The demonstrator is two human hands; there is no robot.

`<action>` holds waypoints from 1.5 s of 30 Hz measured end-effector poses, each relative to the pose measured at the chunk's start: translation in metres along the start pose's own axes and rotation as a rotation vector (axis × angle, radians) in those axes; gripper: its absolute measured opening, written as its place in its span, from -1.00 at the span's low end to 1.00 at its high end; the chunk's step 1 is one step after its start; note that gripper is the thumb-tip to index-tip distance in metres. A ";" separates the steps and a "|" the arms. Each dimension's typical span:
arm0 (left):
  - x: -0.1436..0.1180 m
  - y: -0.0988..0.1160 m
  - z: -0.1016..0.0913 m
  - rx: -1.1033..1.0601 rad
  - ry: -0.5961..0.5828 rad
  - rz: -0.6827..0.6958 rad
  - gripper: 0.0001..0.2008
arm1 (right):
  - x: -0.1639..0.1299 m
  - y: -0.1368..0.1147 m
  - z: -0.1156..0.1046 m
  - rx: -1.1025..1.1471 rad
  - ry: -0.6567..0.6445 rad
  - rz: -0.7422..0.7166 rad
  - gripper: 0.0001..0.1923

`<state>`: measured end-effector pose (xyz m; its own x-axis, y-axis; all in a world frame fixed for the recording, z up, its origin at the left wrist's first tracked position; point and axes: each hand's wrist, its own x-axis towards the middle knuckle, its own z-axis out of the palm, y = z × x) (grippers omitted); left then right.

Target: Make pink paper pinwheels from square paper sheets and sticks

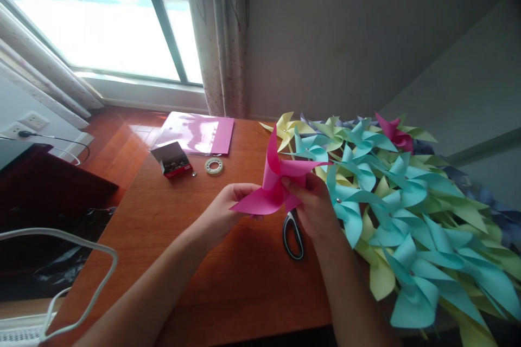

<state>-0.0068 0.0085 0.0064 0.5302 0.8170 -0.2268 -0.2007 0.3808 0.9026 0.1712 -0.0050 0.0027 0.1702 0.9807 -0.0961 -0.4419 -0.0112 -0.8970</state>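
Observation:
A pink paper pinwheel (273, 179) is held up over the wooden table between my two hands. My left hand (233, 203) grips it from behind its lower left blade, with most fingers hidden by the paper. My right hand (311, 198) is closed on the right side, its thumb pressing near the centre where the blades fold in. Under the pinwheel lies a pair of scissors (293, 236); its black and white handle shows, and the blades are covered from view.
Many finished pinwheels, turquoise (407, 276), yellow (287, 129) and others, crowd the table's right side. Farther back are a small open box (173, 161) of metal pieces, a tape roll (214, 166) and pink sheets (195, 133) in clear wrap. A white metal tube (109, 260) curves at the left.

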 end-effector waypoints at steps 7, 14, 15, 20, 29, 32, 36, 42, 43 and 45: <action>0.000 0.000 0.001 0.036 -0.008 -0.022 -0.82 | -0.001 -0.002 0.000 0.002 -0.001 0.024 -0.72; 0.001 -0.001 0.000 0.031 0.023 0.000 -0.82 | -0.001 -0.005 0.001 -0.046 -0.037 0.013 -0.71; 0.001 -0.001 0.000 0.028 0.031 0.001 -0.85 | -0.001 -0.007 0.002 -0.057 -0.062 0.010 -0.69; 0.004 -0.004 -0.001 -0.093 0.147 0.005 -0.91 | -0.003 -0.014 0.001 -0.061 -0.146 0.094 -0.58; 0.006 -0.005 -0.003 -0.228 0.139 -0.017 -0.78 | 0.004 -0.018 -0.013 0.209 -0.036 0.119 -0.48; 0.007 -0.007 -0.004 -0.268 0.141 -0.012 -0.77 | 0.007 -0.015 -0.013 0.252 0.041 0.145 -0.58; 0.007 -0.008 -0.004 -0.292 0.149 0.002 -0.78 | 0.007 -0.011 -0.009 0.187 0.043 0.150 -0.53; 0.006 -0.008 -0.005 -0.302 0.199 -0.002 -0.79 | 0.004 -0.011 -0.008 0.161 0.073 0.079 -0.54; 0.006 -0.008 -0.005 -0.302 0.209 0.003 -0.79 | 0.005 -0.011 -0.008 0.163 0.084 0.084 -0.55; 0.006 -0.007 -0.006 -0.309 0.245 0.012 -0.79 | 0.005 -0.010 -0.009 0.156 0.098 0.099 -0.58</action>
<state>-0.0072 0.0133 -0.0033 0.3212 0.8870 -0.3316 -0.4640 0.4527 0.7614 0.1838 -0.0019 0.0071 0.2007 0.9524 -0.2294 -0.5910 -0.0690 -0.8037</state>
